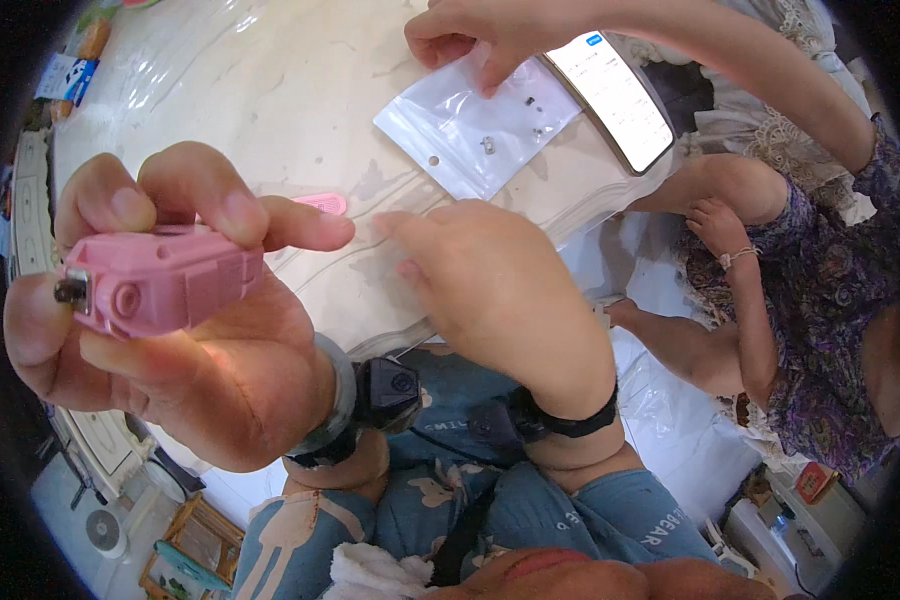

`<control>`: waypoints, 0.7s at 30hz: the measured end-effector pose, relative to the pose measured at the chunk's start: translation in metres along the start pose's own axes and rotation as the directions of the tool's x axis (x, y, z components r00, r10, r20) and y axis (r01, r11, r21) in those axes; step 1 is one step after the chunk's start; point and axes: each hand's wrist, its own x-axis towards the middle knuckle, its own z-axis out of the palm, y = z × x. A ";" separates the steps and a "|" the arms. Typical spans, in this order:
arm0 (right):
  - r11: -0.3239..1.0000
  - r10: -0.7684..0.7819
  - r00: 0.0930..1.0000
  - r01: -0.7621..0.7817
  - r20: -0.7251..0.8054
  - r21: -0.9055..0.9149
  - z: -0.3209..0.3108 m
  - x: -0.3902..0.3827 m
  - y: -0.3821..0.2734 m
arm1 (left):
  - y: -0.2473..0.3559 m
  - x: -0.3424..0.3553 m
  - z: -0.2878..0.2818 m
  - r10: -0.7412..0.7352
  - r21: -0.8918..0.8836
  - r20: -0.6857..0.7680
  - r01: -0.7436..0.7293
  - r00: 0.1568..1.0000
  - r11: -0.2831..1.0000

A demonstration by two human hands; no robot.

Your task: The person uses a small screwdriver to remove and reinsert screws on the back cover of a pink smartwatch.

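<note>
2 hands are up over the table (250, 100), and from the head cam only the left looks properly busy. The left hand (245, 370) has its fingers curled round a chunky pink casing (165, 280), lifted well clear of the tabletop. The right hand (505, 290) is just across from it, half open, fingers loosely bent with the tips apart, nothing in it that I can spot.

My read on the step: the casing is held up for a look or some fiddling. At its end away from the right hand there's a dark nub (69, 290) on a metal-looking plate. Next move, imo, calls for a steady left grip and a light fingertip pinch from the right. Beyond the right hand there's a see-through zip bag (440, 125) with a few tiny bits (488, 146), plus a helper's hand (495, 40) at its far edge.

Stuff I can't make out: the casing's underside is lost behind the left fingers, the right palm is turned away and a bit blurry, and a flat pink piece (324, 204) is partly covered by the left hand, so no clue if it belongs. Can't tell if those bits are inside the bag or on top either.
</note>
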 end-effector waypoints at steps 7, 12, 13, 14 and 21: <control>1.000 0.002 0.999 -0.002 0.038 0.001 0.006 0.007 -0.005 | 0.003 0.000 -0.007 0.004 0.023 0.068 -0.005 0.998 1.000; 1.000 0.017 1.000 -0.017 0.025 -0.022 0.006 0.008 -0.004 | 0.002 0.000 -0.003 0.017 0.017 0.053 -0.018 0.998 1.000; 1.000 0.017 1.000 -0.016 0.023 -0.021 0.007 0.007 -0.003 | 0.002 -0.001 -0.002 0.019 0.011 0.045 -0.019 0.999 1.000; 1.000 0.003 1.000 -0.003 -0.002 -0.004 0.009 0.007 -0.003 | 0.004 0.000 -0.002 0.027 0.019 0.049 -0.028 0.998 0.999; 1.000 -0.002 0.999 0.002 -0.032 0.001 0.004 0.005 -0.006 | 0.006 0.003 -0.002 0.075 0.035 0.063 -0.078 0.995 0.996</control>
